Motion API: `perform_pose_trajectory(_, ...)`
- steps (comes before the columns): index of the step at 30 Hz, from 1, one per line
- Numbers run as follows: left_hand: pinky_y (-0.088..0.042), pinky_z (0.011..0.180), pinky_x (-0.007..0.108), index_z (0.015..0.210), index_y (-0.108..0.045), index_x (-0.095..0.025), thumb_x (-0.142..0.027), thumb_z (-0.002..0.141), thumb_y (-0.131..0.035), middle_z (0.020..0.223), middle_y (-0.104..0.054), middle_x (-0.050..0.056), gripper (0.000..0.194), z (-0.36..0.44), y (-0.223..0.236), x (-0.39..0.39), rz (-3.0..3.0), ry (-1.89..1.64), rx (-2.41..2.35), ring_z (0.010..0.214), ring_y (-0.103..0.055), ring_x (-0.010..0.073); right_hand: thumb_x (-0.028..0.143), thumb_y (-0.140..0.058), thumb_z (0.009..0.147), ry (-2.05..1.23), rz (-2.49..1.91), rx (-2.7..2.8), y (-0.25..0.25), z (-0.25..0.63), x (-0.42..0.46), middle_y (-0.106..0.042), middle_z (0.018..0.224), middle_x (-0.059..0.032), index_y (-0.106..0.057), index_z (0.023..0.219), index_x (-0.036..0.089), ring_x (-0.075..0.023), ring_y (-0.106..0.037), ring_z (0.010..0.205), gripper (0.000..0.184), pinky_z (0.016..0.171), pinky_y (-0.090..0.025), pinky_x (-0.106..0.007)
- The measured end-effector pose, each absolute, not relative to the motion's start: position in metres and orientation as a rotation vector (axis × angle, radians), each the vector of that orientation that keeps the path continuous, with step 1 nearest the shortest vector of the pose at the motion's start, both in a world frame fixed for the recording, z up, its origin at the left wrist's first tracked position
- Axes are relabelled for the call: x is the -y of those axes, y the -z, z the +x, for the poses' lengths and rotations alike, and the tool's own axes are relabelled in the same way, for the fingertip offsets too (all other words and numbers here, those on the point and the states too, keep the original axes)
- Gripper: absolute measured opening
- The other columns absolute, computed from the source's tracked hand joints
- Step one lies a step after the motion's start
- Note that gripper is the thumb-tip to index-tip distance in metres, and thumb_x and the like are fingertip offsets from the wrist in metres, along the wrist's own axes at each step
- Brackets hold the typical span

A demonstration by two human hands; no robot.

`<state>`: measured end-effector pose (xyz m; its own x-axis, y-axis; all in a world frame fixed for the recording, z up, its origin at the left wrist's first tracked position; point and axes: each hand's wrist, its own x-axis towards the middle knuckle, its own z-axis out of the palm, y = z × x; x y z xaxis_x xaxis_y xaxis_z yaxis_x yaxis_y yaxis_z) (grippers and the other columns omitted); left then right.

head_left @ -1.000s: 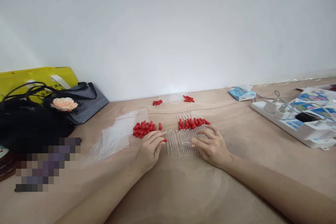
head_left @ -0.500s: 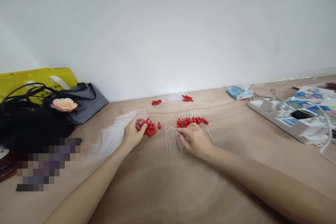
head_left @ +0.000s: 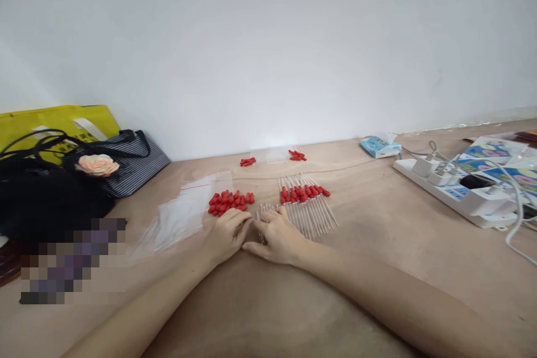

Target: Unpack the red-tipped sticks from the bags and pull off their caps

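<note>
My left hand (head_left: 229,235) is closed in a pinch just in front of the red bulb pile. Whatever its fingertips hold is hidden. Close against it, my right hand (head_left: 279,238) lies over the left end of a row of clear glass tubes (head_left: 314,218), its thumb apart from its fingers. The two hands' fingertips meet or nearly meet. Loose red rubber bulbs (head_left: 224,201) are heaped behind my left hand. Behind the tube row lie several droppers with red bulbs (head_left: 300,193), their glass stems pointing to the wall.
Clear zip bags (head_left: 180,218) lie fanned out on the left. Bagged droppers (head_left: 277,155) rest near the wall. A striped bag (head_left: 136,165) and a yellow bag (head_left: 62,117) stand far left. To the right are a tissue pack (head_left: 380,146) and a power strip (head_left: 406,168) with cables.
My left hand, seen with a red bulb, went to the bulb pile and came back toward the middle. My right hand moved left along the glass tubes until it met the left.
</note>
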<state>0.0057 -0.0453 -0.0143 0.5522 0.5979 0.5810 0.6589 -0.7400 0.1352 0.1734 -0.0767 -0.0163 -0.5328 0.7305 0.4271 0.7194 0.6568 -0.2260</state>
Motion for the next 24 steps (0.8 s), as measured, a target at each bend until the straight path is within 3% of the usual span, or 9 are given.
perform_pose_trajectory(5, -0.049, 0.079, 0.031, 0.107, -0.056, -0.017, -0.028, 0.086, -0.039, 0.098, -0.064, 0.008, 0.029, 0.002, 0.018, 0.06, -2.831, 0.799, 1.23, 0.091, -0.059, 0.0174, 0.057, -0.052, 0.073, -0.099, -1.128, 2.276, 0.009, 0.195, 0.072, -0.06, 0.082, -0.0042, -0.06, 0.096, 0.02, -0.0178, -0.051, 0.078, 0.045, 0.072, -0.024, -0.032)
perform_pose_trajectory(11, -0.042, 0.092, 0.041, 0.129, -0.037, -0.017, -0.053, 0.071, -0.055, 0.128, -0.046, 0.013, 0.07, 0.001, 0.011, 0.061, -2.909, 0.45, 1.304, 0.116, -0.045, 0.0273, 0.034, -0.046, 0.082, 0.024, -1.514, 2.002, 0.003, 0.243, 0.037, -0.062, 0.082, -0.0046, -0.065, 0.08, 0.022, -0.0193, -0.05, 0.085, 0.023, 0.073, -0.024, -0.033)
perform_pose_trajectory(16, -0.043, 0.09, 0.04, 0.13, -0.036, -0.02, -0.054, 0.074, -0.051, 0.129, -0.045, 0.012, 0.067, 0.009, 0.009, 0.058, -2.909, 0.42, 1.363, 0.116, -0.046, 0.0254, 0.037, -0.047, 0.078, -0.007, -1.841, 1.933, -0.001, 0.242, 0.013, -0.061, 0.091, -0.0062, -0.065, 0.08, 0.022, -0.0223, -0.05, 0.094, 0.024, 0.077, -0.027, -0.037)
perform_pose_trajectory(24, -0.043, 0.09, 0.039, 0.129, -0.037, -0.018, -0.052, 0.074, -0.052, 0.13, -0.043, 0.013, 0.067, 0.013, 0.009, 0.059, -2.943, 0.442, 1.366, 0.116, -0.045, 0.0258, 0.048, -0.051, 0.071, -0.024, -2.06, 1.909, -0.006, 0.212, -0.014, -0.059, 0.1, -0.018, -0.065, 0.086, 0.012, -0.0313, -0.049, 0.098, 0.042, 0.083, -0.026, -0.047)
